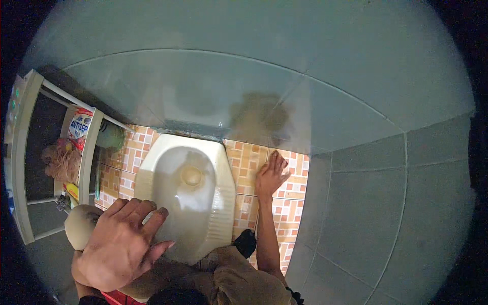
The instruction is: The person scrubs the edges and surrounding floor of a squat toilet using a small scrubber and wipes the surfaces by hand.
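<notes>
A white squat toilet with ribbed foot rests is set in the floor in front of me, with cloudy liquid in its bowl. My left hand hovers at lower left, back upward, near the toilet's left edge. Its fingers are loosely bent, the thumb stands apart, and no object shows in it. Reaching forward along the toilet's right side, my right hand has its fingers down on the patterned floor tiles. They look spread, with nothing visible in them; the underside of that palm is hidden.
At left stands a pale shelf rack holding a red-and-white packet, a brownish mesh puff and a yellow item. A rounded beige object sits beside my left hand. Grey-green walls close in ahead and at right.
</notes>
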Motion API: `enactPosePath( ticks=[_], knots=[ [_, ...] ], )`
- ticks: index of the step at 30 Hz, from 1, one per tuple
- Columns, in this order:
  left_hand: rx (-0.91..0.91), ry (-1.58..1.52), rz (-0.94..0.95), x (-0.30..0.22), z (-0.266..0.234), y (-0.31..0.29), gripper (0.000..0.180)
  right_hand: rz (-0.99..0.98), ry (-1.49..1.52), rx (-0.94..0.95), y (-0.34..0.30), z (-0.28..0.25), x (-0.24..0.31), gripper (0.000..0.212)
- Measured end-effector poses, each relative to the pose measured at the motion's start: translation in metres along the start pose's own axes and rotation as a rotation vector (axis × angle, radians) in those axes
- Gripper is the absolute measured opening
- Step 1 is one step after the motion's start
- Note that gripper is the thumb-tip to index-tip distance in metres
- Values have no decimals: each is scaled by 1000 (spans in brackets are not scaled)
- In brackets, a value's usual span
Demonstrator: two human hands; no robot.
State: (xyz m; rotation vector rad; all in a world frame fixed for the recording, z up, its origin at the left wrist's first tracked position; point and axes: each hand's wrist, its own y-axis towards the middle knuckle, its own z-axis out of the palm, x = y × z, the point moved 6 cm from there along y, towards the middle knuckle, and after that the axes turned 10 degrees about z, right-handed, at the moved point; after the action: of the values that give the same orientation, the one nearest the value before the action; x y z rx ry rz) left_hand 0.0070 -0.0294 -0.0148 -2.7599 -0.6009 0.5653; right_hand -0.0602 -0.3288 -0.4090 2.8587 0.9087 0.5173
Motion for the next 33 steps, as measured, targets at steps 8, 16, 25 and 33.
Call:
enactPosePath(
  ticks=[8,16,25,33],
  knots=[
    [-4,13,14,-2,3,5,47,-108,-3,15,-5,-2,53,55],
    [4,15,-3,-1,4,4,46,-335,301,290,-17,7,100,45],
    [-8,-1,-6,2,5,3,46,-102,63,181,-3,4,45,50],
    [19,19,-9,-1,3,2,47,51,-17,218,-7,4,43,56]
  ],
)
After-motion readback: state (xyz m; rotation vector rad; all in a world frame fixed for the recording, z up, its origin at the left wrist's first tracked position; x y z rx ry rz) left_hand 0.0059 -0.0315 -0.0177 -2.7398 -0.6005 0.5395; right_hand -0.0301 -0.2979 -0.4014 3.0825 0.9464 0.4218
